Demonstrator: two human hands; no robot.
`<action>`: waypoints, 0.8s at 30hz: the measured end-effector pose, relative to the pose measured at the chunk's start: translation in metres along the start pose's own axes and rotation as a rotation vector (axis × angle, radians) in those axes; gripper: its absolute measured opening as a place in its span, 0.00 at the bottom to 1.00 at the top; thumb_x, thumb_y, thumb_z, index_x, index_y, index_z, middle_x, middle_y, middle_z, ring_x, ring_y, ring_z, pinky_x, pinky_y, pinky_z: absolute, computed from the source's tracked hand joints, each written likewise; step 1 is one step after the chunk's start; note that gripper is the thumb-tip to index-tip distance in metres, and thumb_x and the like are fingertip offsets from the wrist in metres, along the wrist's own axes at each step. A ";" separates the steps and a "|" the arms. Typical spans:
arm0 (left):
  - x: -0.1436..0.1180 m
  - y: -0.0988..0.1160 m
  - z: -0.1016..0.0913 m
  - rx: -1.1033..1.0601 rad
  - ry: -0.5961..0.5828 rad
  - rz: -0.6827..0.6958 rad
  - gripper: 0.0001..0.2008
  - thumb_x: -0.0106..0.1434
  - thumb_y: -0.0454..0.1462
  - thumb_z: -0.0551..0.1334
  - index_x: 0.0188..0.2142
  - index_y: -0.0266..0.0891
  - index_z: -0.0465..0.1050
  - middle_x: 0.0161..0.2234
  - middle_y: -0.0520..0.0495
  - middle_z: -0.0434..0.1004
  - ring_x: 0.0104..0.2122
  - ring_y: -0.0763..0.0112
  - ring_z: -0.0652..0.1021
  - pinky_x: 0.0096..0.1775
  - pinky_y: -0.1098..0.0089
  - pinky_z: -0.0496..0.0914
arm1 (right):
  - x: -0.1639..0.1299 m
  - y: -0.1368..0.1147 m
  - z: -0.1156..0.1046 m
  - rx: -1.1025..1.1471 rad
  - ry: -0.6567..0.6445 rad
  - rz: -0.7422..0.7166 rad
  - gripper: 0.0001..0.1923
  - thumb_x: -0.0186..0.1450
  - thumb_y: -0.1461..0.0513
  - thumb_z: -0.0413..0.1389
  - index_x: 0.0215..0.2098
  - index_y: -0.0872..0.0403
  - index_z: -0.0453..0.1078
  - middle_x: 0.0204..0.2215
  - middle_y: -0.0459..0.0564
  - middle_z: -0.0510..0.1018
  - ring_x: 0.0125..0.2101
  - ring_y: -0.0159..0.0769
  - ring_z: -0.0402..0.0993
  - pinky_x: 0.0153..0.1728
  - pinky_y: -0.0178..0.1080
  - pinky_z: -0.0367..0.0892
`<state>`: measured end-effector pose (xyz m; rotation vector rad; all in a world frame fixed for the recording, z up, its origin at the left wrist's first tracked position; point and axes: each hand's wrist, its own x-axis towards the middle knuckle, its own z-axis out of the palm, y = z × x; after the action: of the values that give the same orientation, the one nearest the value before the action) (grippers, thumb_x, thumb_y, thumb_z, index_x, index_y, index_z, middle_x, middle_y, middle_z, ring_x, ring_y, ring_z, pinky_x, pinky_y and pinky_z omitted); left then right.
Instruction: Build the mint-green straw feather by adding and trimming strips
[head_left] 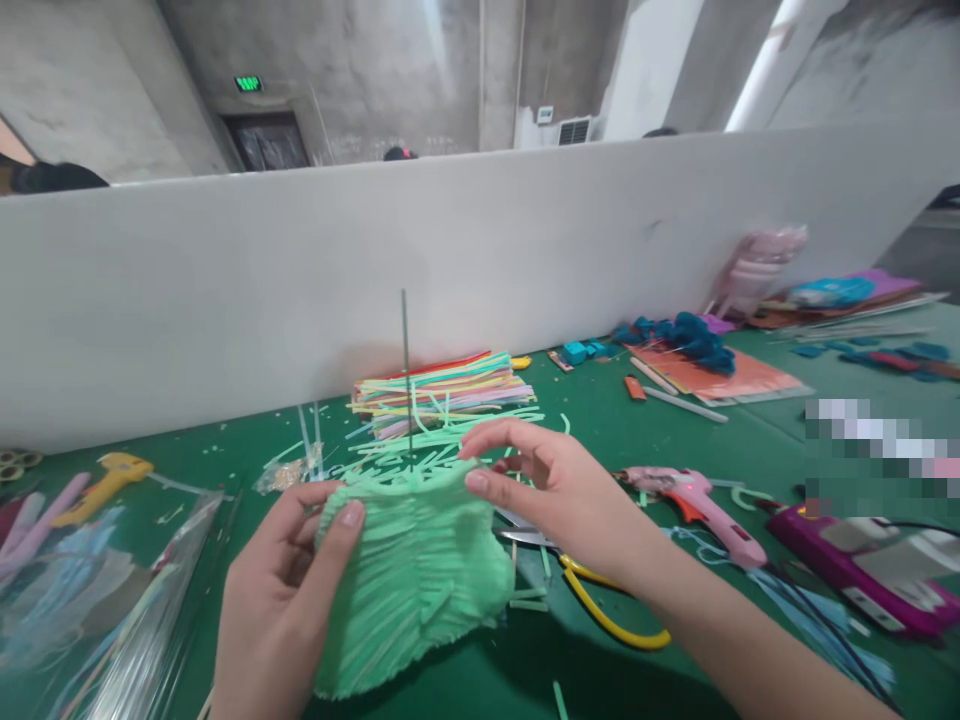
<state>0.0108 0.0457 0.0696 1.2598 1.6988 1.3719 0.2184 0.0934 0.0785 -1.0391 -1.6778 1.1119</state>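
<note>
A mint-green, pleated leaf-shaped piece [416, 570] is held up over the near middle of the tabletop [600, 440], a thin dark-green wire [406, 370] rising beyond its upper edge. The left hand [292, 590] grips its left edge between thumb and fingers. The right hand [547, 480] is curved at the upper right corner, thumb against the pleats (whether its fingers close on the edge, I cannot tell). Yellow-handled scissors [619, 620] lie below the right wrist.

Between the piece and the far edge, a small clear packet [289, 473] holds tiny beige bits, too blurred to name. To its right lie loose mint-green strips [450, 435] and, nearer the far edge, a multicoloured bundle of chenille stems [442, 390].

Toward the left, a long clear plastic sleeve [169, 610] lies near a yellow glue gun [109, 485]; its contents are hard to make out. At the far right, clear wrapping [765, 260] encloses something pink against the white partition [480, 250]. Nearer on the right side are a pink glue gun [697, 505] and a magenta power strip [847, 570] carrying white plugs [911, 555].
</note>
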 end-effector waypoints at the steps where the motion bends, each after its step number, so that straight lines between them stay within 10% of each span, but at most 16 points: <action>1: 0.000 -0.001 0.000 -0.007 0.020 -0.007 0.18 0.54 0.53 0.64 0.38 0.46 0.70 0.18 0.58 0.67 0.19 0.71 0.70 0.20 0.76 0.65 | -0.001 0.000 0.002 -0.014 0.088 -0.029 0.09 0.63 0.54 0.59 0.38 0.50 0.73 0.43 0.47 0.76 0.43 0.38 0.70 0.39 0.38 0.64; 5: -0.003 -0.004 0.000 0.016 0.061 0.010 0.19 0.57 0.54 0.62 0.40 0.48 0.67 0.16 0.60 0.64 0.14 0.77 0.60 0.15 0.78 0.55 | -0.004 0.001 0.015 0.025 0.289 -0.048 0.13 0.66 0.51 0.55 0.33 0.52 0.73 0.37 0.47 0.73 0.36 0.35 0.67 0.33 0.36 0.60; 16: -0.020 -0.024 0.018 0.458 0.384 0.518 0.06 0.64 0.40 0.58 0.39 0.44 0.71 0.36 0.48 0.84 0.33 0.65 0.83 0.29 0.71 0.71 | 0.004 0.007 0.037 0.891 0.025 0.312 0.14 0.58 0.53 0.65 0.30 0.56 0.72 0.28 0.44 0.69 0.27 0.25 0.60 0.25 0.30 0.54; 24: -0.006 -0.058 0.006 0.204 0.163 0.481 0.08 0.60 0.42 0.64 0.37 0.42 0.75 0.35 0.44 0.84 0.40 0.58 0.82 0.34 0.69 0.76 | 0.003 0.008 0.034 1.083 -0.176 0.426 0.12 0.56 0.58 0.67 0.26 0.57 0.70 0.24 0.43 0.65 0.25 0.25 0.59 0.24 0.29 0.54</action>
<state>0.0010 0.0420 0.0124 1.8022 1.7489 1.6391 0.1872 0.0897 0.0636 -0.5680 -0.7083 2.0850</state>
